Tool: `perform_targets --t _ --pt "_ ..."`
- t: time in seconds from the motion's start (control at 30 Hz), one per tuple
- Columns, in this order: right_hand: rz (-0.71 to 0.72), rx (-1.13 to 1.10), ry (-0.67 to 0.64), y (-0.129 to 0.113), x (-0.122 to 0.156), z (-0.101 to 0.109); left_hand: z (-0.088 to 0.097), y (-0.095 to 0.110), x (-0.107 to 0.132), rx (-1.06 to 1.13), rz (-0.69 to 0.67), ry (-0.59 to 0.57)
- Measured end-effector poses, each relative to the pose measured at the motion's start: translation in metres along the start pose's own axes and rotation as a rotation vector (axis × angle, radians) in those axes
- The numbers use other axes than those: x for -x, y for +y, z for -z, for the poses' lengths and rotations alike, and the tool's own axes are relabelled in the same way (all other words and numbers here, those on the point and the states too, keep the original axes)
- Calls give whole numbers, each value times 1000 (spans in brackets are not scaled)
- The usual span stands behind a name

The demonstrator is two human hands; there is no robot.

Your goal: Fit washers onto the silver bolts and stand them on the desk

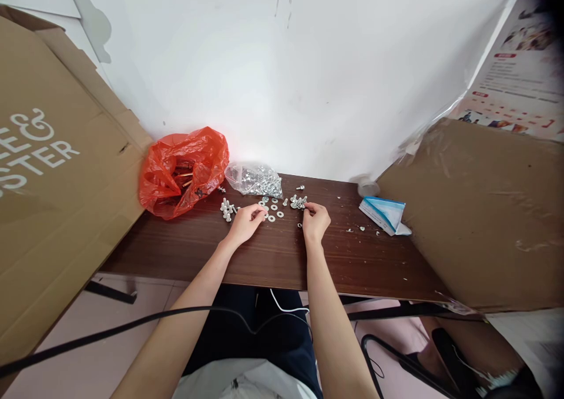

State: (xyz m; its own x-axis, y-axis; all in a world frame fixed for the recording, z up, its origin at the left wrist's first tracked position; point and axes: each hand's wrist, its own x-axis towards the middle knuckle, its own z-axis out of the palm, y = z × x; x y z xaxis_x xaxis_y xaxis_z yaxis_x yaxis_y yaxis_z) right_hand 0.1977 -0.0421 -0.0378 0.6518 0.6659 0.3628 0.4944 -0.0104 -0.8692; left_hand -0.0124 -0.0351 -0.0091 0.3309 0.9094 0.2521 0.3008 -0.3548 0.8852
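Note:
My left hand (pixel 248 224) is closed in a pinch at the left edge of a spread of flat metal washers (pixel 280 214), its fingertips on one washer. To its left stands a cluster of bolts (pixel 227 210), heads and shanks pointing various ways. My right hand (pixel 316 221) pinches at a small pile of bolts with washers on them (pixel 294 204), thumb and forefinger on a bolt partly hidden by the fingers. One loose bolt (pixel 285 202) lies between the washers and that pile, another (pixel 300 187) behind it.
Against the wall sit a clear bag of small hardware (pixel 258 180) and a red plastic bag (pixel 189 170) holding metal parts. A blue-white packet (pixel 384 214) lies at right. Cardboard boxes (pixel 53 170) flank the brown table (pixel 264 264). A black cable (pixel 176 312) crosses below.

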Motion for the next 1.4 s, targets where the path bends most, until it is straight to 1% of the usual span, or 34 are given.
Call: perform_targets --t 0.13,0.27,0.43,0.67,0.93,1.03,1.23,1.3,1.4 --pt "42 62 3 -1 1 0 0 -1 0 -2 1 0" --pt "33 83 -73 -2 2 0 0 -2 0 -11 -13 4" --pt "78 95 -134 -1 2 -3 0 -2 -1 -36 -25 -2" --pt "140 13 -160 -1 4 -3 0 -1 -1 -35 -14 -8" --pt "91 -89 -210 -4 6 -2 0 -6 -2 -58 -23 -12" --pt "59 -83 -210 -5 7 -1 -1 -6 -2 -57 -27 -11" --pt "57 -35 -200 -7 7 0 -1 -5 -1 -63 -30 -14" --pt "48 -6 -170 -7 8 1 -1 -5 -2 -60 -29 -15" --pt "47 93 -97 -8 7 2 -1 -5 -1 -66 -26 -16"
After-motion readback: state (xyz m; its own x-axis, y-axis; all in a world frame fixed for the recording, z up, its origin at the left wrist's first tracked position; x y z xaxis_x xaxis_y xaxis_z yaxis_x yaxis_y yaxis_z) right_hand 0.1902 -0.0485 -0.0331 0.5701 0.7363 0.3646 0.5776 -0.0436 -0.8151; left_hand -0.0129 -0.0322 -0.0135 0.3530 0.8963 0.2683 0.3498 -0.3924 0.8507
